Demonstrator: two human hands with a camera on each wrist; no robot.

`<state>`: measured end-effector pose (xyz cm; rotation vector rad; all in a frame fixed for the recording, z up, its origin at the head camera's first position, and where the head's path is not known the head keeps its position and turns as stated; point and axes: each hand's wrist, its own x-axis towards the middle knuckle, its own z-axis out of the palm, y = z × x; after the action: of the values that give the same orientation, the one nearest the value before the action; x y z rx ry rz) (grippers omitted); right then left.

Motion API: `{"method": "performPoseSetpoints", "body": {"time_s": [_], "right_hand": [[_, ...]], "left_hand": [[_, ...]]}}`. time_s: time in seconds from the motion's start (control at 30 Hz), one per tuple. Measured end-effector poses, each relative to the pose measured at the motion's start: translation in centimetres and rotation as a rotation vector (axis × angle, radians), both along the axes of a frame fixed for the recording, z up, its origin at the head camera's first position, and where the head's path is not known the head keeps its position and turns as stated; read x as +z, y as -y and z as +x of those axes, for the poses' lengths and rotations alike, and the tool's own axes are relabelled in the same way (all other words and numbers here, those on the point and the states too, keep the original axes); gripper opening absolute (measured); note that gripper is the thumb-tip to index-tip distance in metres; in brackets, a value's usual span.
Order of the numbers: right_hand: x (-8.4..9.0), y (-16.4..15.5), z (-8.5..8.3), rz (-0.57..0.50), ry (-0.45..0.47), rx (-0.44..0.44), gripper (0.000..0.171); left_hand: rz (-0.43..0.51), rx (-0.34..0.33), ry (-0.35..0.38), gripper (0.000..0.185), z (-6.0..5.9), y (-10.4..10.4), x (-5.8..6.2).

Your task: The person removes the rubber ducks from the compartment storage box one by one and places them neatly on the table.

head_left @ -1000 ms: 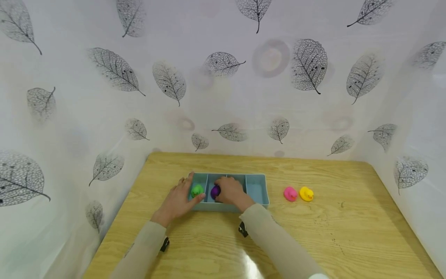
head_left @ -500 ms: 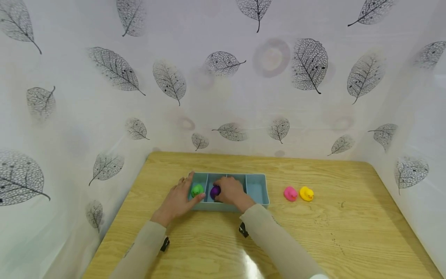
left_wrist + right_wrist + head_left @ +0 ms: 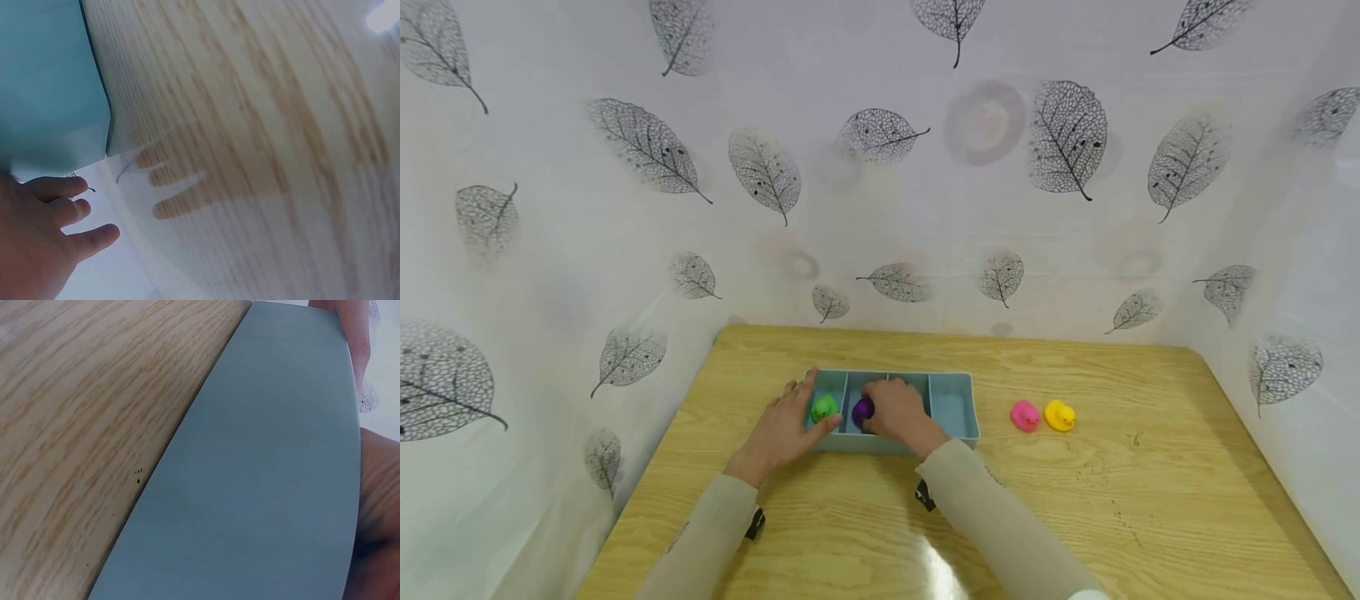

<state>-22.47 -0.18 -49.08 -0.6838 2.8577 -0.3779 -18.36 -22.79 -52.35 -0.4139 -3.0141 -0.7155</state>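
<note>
No movement across the last second: both hands hold position at the tray.
My right grip (image 3: 895, 411) curls around the purple duck (image 3: 862, 411); my left hand (image 3: 784, 427), fingers straight, steadies the tray (image 3: 958, 385) beside the green duck (image 3: 823, 408).

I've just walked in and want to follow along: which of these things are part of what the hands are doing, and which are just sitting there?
In use:
- tray, steadied by the left hand
- purple duck, under the right hand, in the second compartment
- green duck, in the first compartment

Lying about:
- pink duck and yellow duck, on the table
</note>
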Motion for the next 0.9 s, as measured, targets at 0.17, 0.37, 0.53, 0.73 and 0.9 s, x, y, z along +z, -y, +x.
{"method": "performPoseSetpoints", "body": {"time_s": [0.17,0.37,0.53,0.73,0.9], "right_hand": [[-0.1,-0.2,0.0,-0.016,-0.005,0.001,0.032],[0.2,-0.9,0.2,-0.085,-0.003,0.008,0.039],[1.1,-1.6,0.2,-0.195,-0.001,0.017,0.04],[1.9,-2.5,0.2,-0.294,-0.044,0.071,0.039],[2.7,-3.6,0.4,-0.36,-0.09,0.117,0.036]], "left_hand": [[0.002,0.0,0.006,0.099,0.0,0.0,0.0],[-0.006,-0.004,0.003,0.1,-0.1,0.0,-0.2],[0.001,-0.004,0.005,0.099,-0.1,0.0,-0.1],[-0.001,0.001,0.012,0.1,-0.1,0.0,0.0],[0.003,0.001,0.003,0.1,0.0,0.0,0.0]]}}
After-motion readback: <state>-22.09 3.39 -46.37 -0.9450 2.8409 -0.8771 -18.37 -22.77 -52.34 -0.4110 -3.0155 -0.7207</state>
